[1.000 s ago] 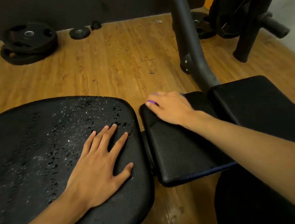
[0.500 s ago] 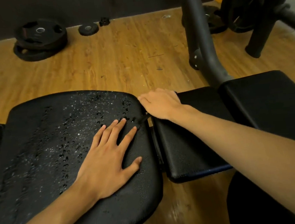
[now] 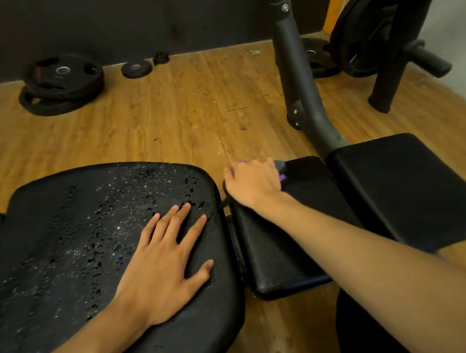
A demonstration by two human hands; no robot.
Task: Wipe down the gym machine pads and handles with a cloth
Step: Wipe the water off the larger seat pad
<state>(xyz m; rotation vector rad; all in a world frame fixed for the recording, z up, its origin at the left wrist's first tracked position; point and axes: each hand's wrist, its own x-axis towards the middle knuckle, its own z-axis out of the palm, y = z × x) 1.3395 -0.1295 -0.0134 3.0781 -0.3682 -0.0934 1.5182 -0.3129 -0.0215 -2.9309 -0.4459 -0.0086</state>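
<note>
Under right hand (image 3: pixel 252 186): purple cloth (image 3: pixel 283 177); left hand (image 3: pixel 163 264) flat on wet pad (image 3: pixel 62 233)

Wood-plank floor (image 3: pixel 181 116) meets a dark wall (image 3: pixel 128 19); stacked weight plates (image 3: pixel 61 83) lie left, perhaps a yellow pillar (image 3: pixel 336 4) far right.

Left hand (image 3: pixel 161 267) flat on wet pad (image 3: pixel 63 247), right hand (image 3: pixel 251 184) holding purple cloth (image 3: pixel 283 176) on smaller pad (image 3: pixel 282 242)

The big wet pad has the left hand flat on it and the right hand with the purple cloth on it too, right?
Not quite. The left hand lies flat on the big wet pad, but the head view shows the right hand with the purple cloth on the smaller pad beside it.
</note>
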